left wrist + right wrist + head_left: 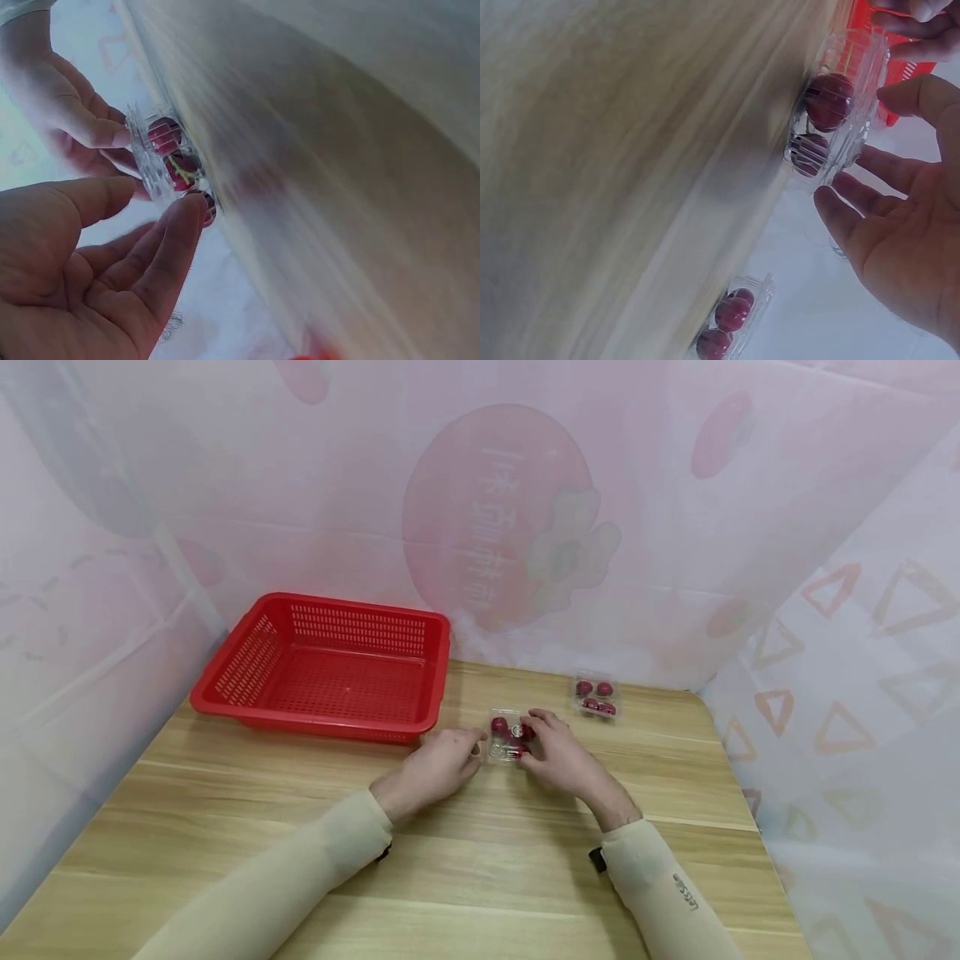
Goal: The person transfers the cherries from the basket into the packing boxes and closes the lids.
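A clear plastic clamshell box [504, 750] of dark red cherries sits on the table between both hands. One cherry [830, 102] shows large through its side in the right wrist view, and a green stem is visible from the left wrist. My left hand [444, 763] is at the box's left side, thumb apart from the fingers, fingertips [196, 204] right at its edge. On the other side, my right hand [564, 758] has thumb and loosely extended fingers spread along the box, fingertips [832, 196] at the lid's rim.
A red plastic basket [318, 727] with slotted walls stands at the back left, nothing inside it. Another clear box of cherries [597, 695] lies at the back right. Printed cloth [660, 568] hangs behind the wooden table [480, 877] and along its sides.
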`<action>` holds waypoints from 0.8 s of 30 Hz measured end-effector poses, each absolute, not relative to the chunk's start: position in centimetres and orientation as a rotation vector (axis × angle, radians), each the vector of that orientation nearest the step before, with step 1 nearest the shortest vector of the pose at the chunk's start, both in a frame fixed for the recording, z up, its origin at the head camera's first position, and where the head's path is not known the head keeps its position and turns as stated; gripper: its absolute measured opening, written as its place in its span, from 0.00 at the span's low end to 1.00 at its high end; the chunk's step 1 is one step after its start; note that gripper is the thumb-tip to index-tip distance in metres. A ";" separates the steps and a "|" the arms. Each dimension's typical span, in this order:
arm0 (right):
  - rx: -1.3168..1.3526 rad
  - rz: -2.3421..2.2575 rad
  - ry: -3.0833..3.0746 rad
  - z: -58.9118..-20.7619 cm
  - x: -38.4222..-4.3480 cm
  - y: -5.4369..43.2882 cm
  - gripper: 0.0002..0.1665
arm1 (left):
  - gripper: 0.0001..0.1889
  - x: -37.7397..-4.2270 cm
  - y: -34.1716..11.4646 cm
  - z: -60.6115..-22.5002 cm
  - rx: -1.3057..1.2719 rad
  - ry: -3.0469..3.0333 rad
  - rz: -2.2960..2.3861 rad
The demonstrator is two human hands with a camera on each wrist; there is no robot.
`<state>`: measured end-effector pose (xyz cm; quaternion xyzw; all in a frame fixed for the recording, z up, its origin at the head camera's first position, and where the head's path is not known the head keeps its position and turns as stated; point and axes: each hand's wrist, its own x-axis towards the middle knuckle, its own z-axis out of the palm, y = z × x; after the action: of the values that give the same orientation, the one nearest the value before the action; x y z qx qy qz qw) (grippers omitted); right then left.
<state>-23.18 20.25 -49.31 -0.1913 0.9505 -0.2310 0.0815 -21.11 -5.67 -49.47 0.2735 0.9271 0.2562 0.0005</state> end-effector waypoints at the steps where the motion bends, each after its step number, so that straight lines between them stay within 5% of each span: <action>1: -0.569 -0.685 2.839 -49.3 -23.2 20.2 0.45 | 0.14 -21.1 -5.5 -49.5 0.828 2.903 0.818; 9: -0.546 -0.685 2.821 -48.9 -23.0 20.0 0.45 | 0.35 -22.5 -4.4 -50.1 0.646 2.695 0.992; 24: -0.509 -0.691 2.824 -49.2 -23.2 20.0 0.42 | 0.45 -23.7 -3.5 -50.3 0.191 2.031 1.589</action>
<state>-23.18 20.02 -49.25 -0.1717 0.9525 -0.2329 0.0948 -23.73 -3.54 -50.33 0.0711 0.7553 0.5910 0.2742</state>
